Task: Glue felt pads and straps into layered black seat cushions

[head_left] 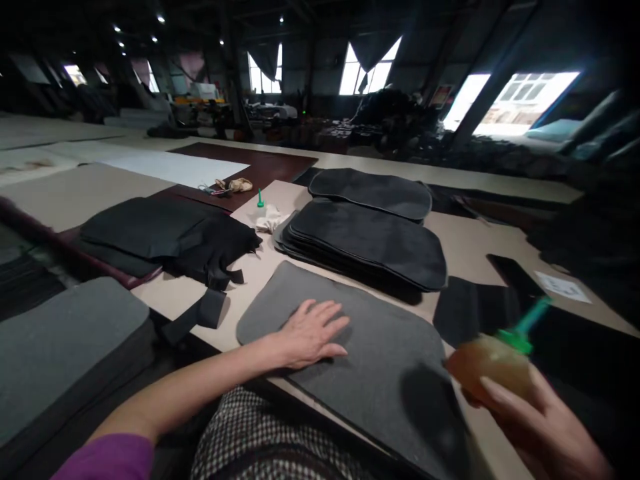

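Note:
My left hand [316,331] lies flat, fingers spread, on a grey rounded mat [385,347] at the table's near edge. To the right, my right hand [550,420] is wrapped round an amber squeeze bottle [493,367] with a green nozzle, slightly blurred. The bottle is tilted, nozzle pointing up and right, and its dark shadow falls on the mat. Just behind the mat sits a stack of black rounded mats [365,240], with another dark mat [370,190] beyond it. A whitish crumpled cloth [271,219] lies beside the stack, near a second green nozzle [261,199].
Black material scraps [200,237] are heaped on the left of the table. A tall stack of grey mats [70,347] stands at lower left. Dark flat pieces [470,310] and a white paper label [563,287] lie on the right. Scissors [215,191] rest farther back.

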{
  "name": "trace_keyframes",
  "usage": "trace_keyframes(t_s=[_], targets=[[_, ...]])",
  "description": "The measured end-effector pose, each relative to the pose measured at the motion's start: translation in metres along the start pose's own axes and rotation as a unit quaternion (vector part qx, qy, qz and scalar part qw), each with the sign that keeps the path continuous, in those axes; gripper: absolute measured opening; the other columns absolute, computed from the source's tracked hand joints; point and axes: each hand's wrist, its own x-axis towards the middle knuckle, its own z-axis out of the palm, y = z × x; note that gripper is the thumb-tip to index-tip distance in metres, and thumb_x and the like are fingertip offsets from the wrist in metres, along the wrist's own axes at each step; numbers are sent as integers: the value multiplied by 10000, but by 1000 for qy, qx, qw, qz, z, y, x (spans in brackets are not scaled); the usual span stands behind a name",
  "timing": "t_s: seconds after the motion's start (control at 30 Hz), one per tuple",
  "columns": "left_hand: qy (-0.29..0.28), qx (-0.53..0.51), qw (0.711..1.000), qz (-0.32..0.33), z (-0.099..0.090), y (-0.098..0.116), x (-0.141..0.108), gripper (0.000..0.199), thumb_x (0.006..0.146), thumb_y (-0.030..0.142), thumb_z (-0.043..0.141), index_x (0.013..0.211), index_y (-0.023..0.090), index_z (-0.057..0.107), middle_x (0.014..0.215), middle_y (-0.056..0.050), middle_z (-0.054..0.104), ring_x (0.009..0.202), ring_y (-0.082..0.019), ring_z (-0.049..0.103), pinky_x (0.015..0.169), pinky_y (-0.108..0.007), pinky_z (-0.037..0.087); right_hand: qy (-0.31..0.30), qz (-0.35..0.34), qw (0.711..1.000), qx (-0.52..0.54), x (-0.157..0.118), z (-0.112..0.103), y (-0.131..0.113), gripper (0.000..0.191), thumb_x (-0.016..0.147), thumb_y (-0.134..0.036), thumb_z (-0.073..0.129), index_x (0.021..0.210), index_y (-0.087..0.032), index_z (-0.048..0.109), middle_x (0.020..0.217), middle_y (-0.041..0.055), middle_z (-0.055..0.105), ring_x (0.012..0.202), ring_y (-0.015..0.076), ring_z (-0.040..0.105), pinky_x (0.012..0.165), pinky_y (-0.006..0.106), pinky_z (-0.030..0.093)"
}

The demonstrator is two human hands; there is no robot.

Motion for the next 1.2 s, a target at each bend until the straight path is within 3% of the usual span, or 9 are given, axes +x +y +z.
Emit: trace_keyframes(t_s=[0.1, 0.2, 0.33, 0.43, 0.5, 0.73, 0.87, 1.0, 1.2], targets=[[16, -2, 1000, -6, -1, -17, 1, 754, 1017, 687, 247, 1586, 205, 358, 1680, -161, 297, 1571, -288, 244, 1239, -559, 207, -53, 128, 982, 128, 32, 21, -50, 648, 795, -552, 740, 1379, -316, 587, 1281, 79, 710, 1115, 376, 705, 875, 442, 641], [19, 4, 999, -33, -7, -42, -3, 841, 989, 743, 228, 1601, 175, 329, 1685, -159, 280, 1574, -284, 234, 1246, -557, 189, -48, 157, 946, 280, 48, 55, -94, 662, 827, -510, 718, 1407, -240, 549, 1320, 131, 680, 1155, 388, 682, 933, 484, 615], [47, 46, 993, -101, -12, -71, -15, 947, 952, 801, 196, 1620, 137, 285, 1696, -168, 239, 1586, -286, 193, 1270, -522, 141, -21, 236, 843, 483, 51, 94, -124, 587, 864, -471, 665, 1389, -224, 582, 1285, 124, 695, 1072, 309, 718, 816, 394, 650], [38, 70, 985, -154, -6, -84, -23, 1013, 933, 826, 158, 1618, 91, 282, 1693, -191, 228, 1588, -313, 175, 1271, -514, 144, -6, 316, 744, 589, 53, 110, -124, 543, 794, -485, 743, 1272, -244, 654, 1163, 99, 733, 941, 276, 740, 735, 371, 654], [26, 74, 982, -171, 0, -89, -25, 1049, 913, 850, 147, 1615, 85, 297, 1693, -200, 220, 1586, -338, 173, 1266, -531, 150, -33, 343, 705, 620, 54, 114, -118, 547, 778, -513, 765, 1253, -266, 652, 1158, 104, 732, 908, 298, 743, 698, 410, 657], [53, 94, 966, -235, 13, -90, -21, 1109, 832, 931, 221, 1608, 151, 357, 1684, -231, 228, 1574, -440, 135, 1243, -628, 116, -148, 344, 651, 660, 49, 115, -88, 565, 807, -504, 774, 1285, -242, 627, 1142, 125, 698, 700, 202, 673, 473, 290, 584], [69, 103, 962, -243, 3, -86, -27, 1074, 878, 889, 219, 1599, 104, 355, 1677, -247, 238, 1580, -399, 155, 1249, -612, 141, -114, 364, 627, 679, 44, 122, -79, 560, 776, -479, 808, 1244, -225, 632, 1145, 144, 683, 750, 206, 651, 509, 291, 574], [106, 115, 966, -206, -16, -88, -44, 816, 1008, 707, 269, 1563, 121, 394, 1682, -187, 277, 1576, -328, 197, 1249, -581, 189, -59, 361, 586, 723, 43, 125, -84, 564, 783, -443, 785, 1263, -198, 619, 1187, 161, 650, 692, 147, 560, 485, 244, 513], [154, 2, 937, -313, -28, -128, -54, 375, 1077, 332, 357, 1339, 182, 580, 1399, -129, 607, 1324, -263, 521, 1114, -419, 417, -46, 358, 559, 746, 43, 125, -92, 466, 836, -406, 725, 1250, -217, 624, 1158, 132, 632, 700, 137, 500, 489, 235, 487]])
